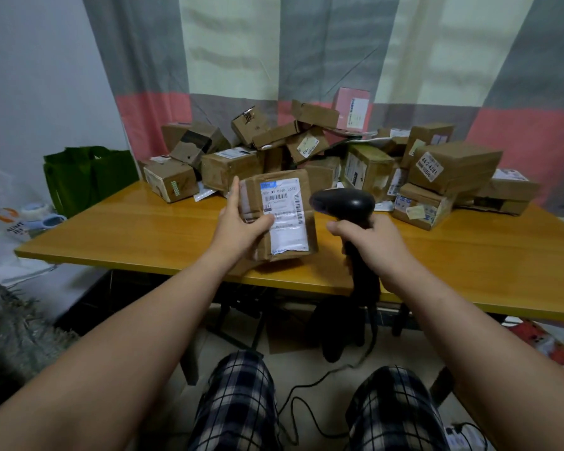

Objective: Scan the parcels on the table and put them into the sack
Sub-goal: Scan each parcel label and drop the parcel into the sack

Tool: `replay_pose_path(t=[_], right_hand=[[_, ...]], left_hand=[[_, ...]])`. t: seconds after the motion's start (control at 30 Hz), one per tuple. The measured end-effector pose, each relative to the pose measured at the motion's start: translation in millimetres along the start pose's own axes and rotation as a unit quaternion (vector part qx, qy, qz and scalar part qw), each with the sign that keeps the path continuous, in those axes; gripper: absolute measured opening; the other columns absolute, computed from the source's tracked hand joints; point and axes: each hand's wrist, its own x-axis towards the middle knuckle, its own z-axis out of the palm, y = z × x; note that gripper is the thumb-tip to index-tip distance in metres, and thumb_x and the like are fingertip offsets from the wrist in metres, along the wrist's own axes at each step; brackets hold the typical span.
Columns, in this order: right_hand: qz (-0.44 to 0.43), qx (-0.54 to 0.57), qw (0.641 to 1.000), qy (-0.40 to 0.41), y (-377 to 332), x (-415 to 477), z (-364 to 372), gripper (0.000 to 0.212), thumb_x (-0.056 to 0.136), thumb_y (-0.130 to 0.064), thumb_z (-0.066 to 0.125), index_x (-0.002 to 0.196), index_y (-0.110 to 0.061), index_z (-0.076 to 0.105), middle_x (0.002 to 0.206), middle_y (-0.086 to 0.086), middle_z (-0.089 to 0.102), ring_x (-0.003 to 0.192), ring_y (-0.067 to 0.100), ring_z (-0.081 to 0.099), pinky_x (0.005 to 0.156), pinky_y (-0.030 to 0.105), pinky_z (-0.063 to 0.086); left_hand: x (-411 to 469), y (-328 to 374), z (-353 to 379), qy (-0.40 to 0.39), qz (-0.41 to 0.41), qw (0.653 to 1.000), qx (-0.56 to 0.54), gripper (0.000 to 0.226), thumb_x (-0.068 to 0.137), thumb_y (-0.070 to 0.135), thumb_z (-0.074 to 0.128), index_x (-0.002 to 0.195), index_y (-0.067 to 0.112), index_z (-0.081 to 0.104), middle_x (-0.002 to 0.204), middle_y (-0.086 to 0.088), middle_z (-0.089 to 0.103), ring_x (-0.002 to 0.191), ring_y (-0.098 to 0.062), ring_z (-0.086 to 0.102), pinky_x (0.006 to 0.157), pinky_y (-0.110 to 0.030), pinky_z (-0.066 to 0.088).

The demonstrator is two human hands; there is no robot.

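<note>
My left hand (241, 227) grips a brown cardboard parcel (282, 216) above the table's front edge, its white shipping label facing me, thumb pressed on the label. My right hand (368, 242) holds a black handheld barcode scanner (342, 203) by its handle, the head close beside the parcel's right edge and pointing left at it. A heap of several cardboard parcels (323, 154) covers the far half of the wooden table (144, 229). A green sack (85, 177) stands open to the left of the table.
A striped grey, white and pink curtain hangs behind the table. A white plastic bag (13, 222) lies at the far left below the sack. The scanner's black cable (306, 405) runs across the floor between my knees. More items sit on the floor at right.
</note>
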Motion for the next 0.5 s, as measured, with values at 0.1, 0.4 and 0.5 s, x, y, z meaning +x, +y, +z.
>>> replay_pose_path(t=[0.1, 0.4, 0.5], right_hand=[[-0.016, -0.010, 1.000, -0.017, -15.6, -14.5, -1.8, 0.019, 0.082, -0.028, 0.070, 0.075, -0.013, 0.061, 0.059, 0.006, 0.057, 0.054, 0.025, 0.058, 0.057, 0.040, 0.052], [-0.049, -0.039, 0.997, -0.049, -33.8, -24.4, -3.3, 0.020, 0.086, -0.024, 0.064, 0.075, -0.007, 0.062, 0.055, 0.007, 0.058, 0.047, 0.020, 0.060, 0.044, 0.029, 0.051], [-0.045, -0.041, 0.997, -0.052, -34.0, -26.0, 0.3, 0.024, 0.087, -0.024, 0.064, 0.079, -0.002, 0.062, 0.058, 0.010, 0.057, 0.049, 0.023, 0.060, 0.045, 0.031, 0.052]], left_hand=[[3.1, -1.9, -1.8, 0.013, -0.009, 1.000, -0.019, 0.105, 0.076, 0.021, 0.078, 0.152, 0.039, 0.007, 0.143, -0.006, 0.045, 0.121, -0.026, 0.055, 0.098, -0.052, 0.048], [7.6, -2.6, -4.9, 0.038, -0.014, 0.999, 0.019, 0.105, 0.074, 0.043, 0.079, 0.152, 0.038, 0.008, 0.143, -0.008, 0.042, 0.128, -0.027, 0.046, 0.104, -0.051, 0.042], [9.4, -4.0, -7.5, 0.051, -0.011, 0.998, 0.019, 0.105, 0.074, 0.044, 0.078, 0.152, 0.037, 0.008, 0.144, -0.008, 0.042, 0.127, -0.027, 0.048, 0.102, -0.052, 0.044]])
